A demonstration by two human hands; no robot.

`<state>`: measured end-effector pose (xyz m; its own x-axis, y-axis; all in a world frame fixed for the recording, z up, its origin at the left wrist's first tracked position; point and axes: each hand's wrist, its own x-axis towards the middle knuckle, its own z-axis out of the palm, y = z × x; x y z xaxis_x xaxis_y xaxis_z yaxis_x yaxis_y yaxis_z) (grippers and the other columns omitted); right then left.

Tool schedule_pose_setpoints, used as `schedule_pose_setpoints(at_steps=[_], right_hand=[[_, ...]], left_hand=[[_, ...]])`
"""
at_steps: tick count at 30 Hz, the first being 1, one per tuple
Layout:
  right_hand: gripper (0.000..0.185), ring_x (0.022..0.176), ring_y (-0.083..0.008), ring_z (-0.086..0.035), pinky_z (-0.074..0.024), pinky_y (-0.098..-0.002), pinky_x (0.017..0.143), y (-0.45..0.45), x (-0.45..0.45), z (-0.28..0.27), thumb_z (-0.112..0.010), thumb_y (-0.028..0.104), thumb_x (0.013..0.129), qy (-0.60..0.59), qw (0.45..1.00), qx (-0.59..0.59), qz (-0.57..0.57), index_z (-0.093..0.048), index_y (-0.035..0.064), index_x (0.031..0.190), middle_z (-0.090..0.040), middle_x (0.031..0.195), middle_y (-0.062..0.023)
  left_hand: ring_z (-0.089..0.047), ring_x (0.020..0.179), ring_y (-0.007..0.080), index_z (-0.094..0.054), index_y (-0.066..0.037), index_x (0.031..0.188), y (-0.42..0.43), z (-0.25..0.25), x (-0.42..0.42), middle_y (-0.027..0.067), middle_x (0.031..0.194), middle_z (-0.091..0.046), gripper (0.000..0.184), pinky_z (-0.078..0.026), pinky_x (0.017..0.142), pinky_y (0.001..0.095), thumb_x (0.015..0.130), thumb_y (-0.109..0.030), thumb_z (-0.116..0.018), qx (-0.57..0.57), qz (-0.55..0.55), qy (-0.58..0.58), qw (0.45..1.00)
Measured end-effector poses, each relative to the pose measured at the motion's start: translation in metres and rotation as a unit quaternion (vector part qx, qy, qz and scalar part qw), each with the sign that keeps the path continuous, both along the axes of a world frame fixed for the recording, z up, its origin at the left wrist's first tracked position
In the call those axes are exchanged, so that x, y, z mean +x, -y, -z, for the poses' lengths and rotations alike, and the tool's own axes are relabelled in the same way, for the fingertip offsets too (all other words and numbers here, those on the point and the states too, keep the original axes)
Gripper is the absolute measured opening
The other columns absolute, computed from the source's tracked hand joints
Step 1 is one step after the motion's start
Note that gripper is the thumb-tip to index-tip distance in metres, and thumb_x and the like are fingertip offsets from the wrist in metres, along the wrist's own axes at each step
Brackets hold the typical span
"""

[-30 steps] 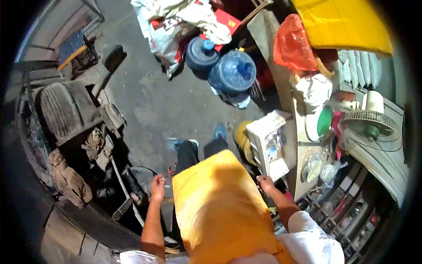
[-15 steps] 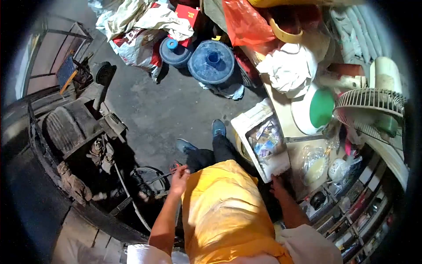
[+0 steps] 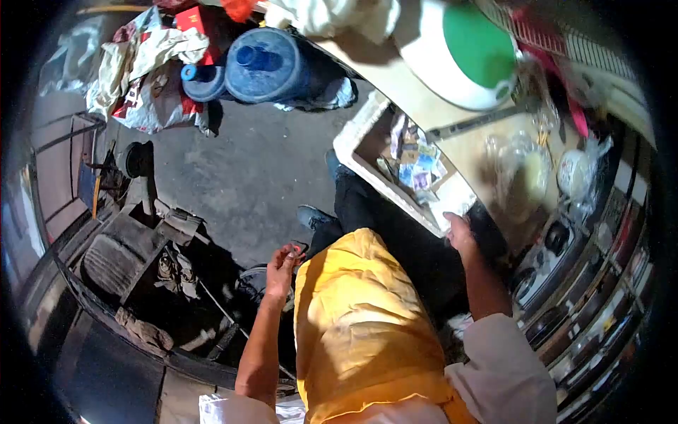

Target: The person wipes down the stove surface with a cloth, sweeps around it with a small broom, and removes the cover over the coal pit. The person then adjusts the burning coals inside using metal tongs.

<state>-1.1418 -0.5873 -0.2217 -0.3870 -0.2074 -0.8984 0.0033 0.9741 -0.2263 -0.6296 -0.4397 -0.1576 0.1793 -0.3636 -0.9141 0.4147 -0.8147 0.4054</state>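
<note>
My right hand grips the near corner of a white foam box, beside the table edge. Inside the box lie several crumpled papers, some blue and purple, that look like banknotes. Closed near the left side of my yellow apron, my left hand has its fingers pinched around a small red-handled tool. Only a red bit of that tool shows, so its exact kind cannot be made out.
Blue water jugs stand on the floor ahead, beside stuffed bags. A sooty metal machine is at left. A table at right carries a green-and-white round container and plastic bags. Shelving stands at lower right.
My right hand has come up onto the foam box's corner. My left hand has lifted slightly, the red tool still in it. The view has shifted toward the right.
</note>
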Motion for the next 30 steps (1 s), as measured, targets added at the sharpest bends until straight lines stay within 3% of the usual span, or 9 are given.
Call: schedule_pose_setpoints(at_steps=[8, 9, 11, 16, 18, 21, 23, 28, 30], right_hand=[[0.051, 0.112, -0.0247, -0.058, -0.0478, -0.0395, 0.095, -0.093, 0.065, -0.035, -0.071, 0.013, 0.083, 0.045, 0.993, -0.095, -0.049, -0.049, 0.0001, 0.127, -0.060, 0.122, -0.0155], [0.051, 0.115, -0.0246, -0.055, -0.0455, -0.0387, 0.098, -0.100, 0.075, -0.027, -0.070, 0.014, 0.084, 0.081, 0.989, -0.098, -0.079, -0.049, -0.0006, 0.128, -0.058, 0.123, -0.0160], [0.060, 0.122, -0.0291, -0.048, -0.0415, -0.0435, 0.102, -0.095, 0.114, -0.030, -0.068, 0.028, 0.086, 0.076, 0.951, -0.080, -0.288, -0.043, -0.0045, 0.129, -0.046, 0.131, -0.0224], [0.063, 0.123, -0.0334, -0.045, -0.0403, -0.0457, 0.100, -0.086, 0.226, -0.062, -0.066, 0.033, 0.085, 0.188, 0.919, 0.009, -0.346, -0.042, -0.0078, 0.127, -0.044, 0.130, -0.0262], [0.059, 0.114, -0.0334, -0.051, -0.0430, -0.0445, 0.094, -0.071, 0.250, -0.108, -0.066, 0.030, 0.083, 0.205, 0.922, -0.040, -0.327, -0.044, -0.0070, 0.123, -0.052, 0.118, -0.0262], [0.038, 0.095, -0.0274, -0.065, -0.0508, -0.0393, 0.083, -0.132, 0.258, -0.059, -0.065, 0.022, 0.081, 0.111, 0.922, -0.175, -0.328, -0.063, 0.0009, 0.112, -0.068, 0.100, -0.0155], [0.039, 0.097, -0.0264, -0.064, -0.0508, -0.0388, 0.085, -0.063, 0.269, -0.153, -0.065, 0.021, 0.081, 0.169, 0.926, -0.129, -0.312, -0.063, 0.0009, 0.115, -0.068, 0.103, -0.0162], [0.049, 0.104, -0.0300, -0.064, -0.0498, -0.0391, 0.090, -0.022, 0.270, -0.186, -0.066, 0.020, 0.080, 0.099, 0.874, -0.244, -0.409, -0.058, -0.0044, 0.121, -0.067, 0.111, -0.0209], [0.039, 0.090, -0.0346, -0.067, -0.0518, -0.0425, 0.078, 0.006, 0.275, -0.226, -0.069, 0.026, 0.080, 0.126, 0.831, -0.357, -0.407, -0.062, -0.0084, 0.098, -0.068, 0.094, -0.0247]], left_hand=[[-0.063, 0.100, 0.0176, -0.057, -0.005, 0.125, -0.024, 0.006, -0.001, 0.0071, 0.116, -0.064, 0.029, -0.053, 0.086, 0.0329, 0.099, -0.018, -0.057, -0.005, 0.060, 0.007, 0.998], [-0.062, 0.107, 0.0202, -0.055, -0.007, 0.129, -0.057, 0.023, 0.006, 0.0080, 0.120, -0.063, 0.035, -0.052, 0.092, 0.0352, 0.097, -0.022, -0.059, -0.096, -0.122, -0.082, 0.984], [-0.062, 0.108, 0.0205, -0.055, -0.007, 0.129, -0.082, 0.028, 0.024, 0.0081, 0.121, -0.063, 0.035, -0.051, 0.093, 0.0356, 0.097, -0.023, -0.059, -0.099, -0.183, -0.109, 0.972], [-0.061, 0.110, 0.0212, -0.055, -0.007, 0.130, -0.113, 0.012, 0.052, 0.0084, 0.122, -0.062, 0.037, -0.050, 0.095, 0.0364, 0.097, -0.025, -0.059, -0.033, -0.196, -0.124, 0.972], [-0.061, 0.110, 0.0215, -0.054, -0.007, 0.130, -0.127, 0.007, 0.058, 0.0086, 0.123, -0.062, 0.037, -0.049, 0.096, 0.0367, 0.097, -0.025, -0.059, -0.031, -0.202, -0.130, 0.970], [-0.060, 0.112, 0.0220, -0.054, -0.007, 0.130, -0.133, 0.000, 0.066, 0.0087, 0.124, -0.062, 0.038, -0.049, 0.098, 0.0372, 0.097, -0.026, -0.059, -0.050, -0.219, -0.133, 0.965], [-0.060, 0.112, 0.0223, -0.054, -0.007, 0.131, -0.133, -0.006, 0.069, 0.0089, 0.124, -0.062, 0.039, -0.048, 0.099, 0.0375, 0.097, -0.027, -0.058, -0.072, -0.233, -0.136, 0.960], [-0.059, 0.114, 0.0230, -0.053, -0.007, 0.132, -0.120, -0.024, 0.078, 0.0092, 0.126, -0.061, 0.041, -0.047, 0.101, 0.0384, 0.097, -0.029, -0.058, -0.154, -0.301, -0.133, 0.932], [-0.059, 0.115, 0.0233, -0.053, -0.007, 0.132, -0.121, -0.033, 0.091, 0.0093, 0.126, -0.061, 0.041, -0.046, 0.102, 0.0387, 0.097, -0.030, -0.058, -0.183, -0.316, -0.130, 0.922]])
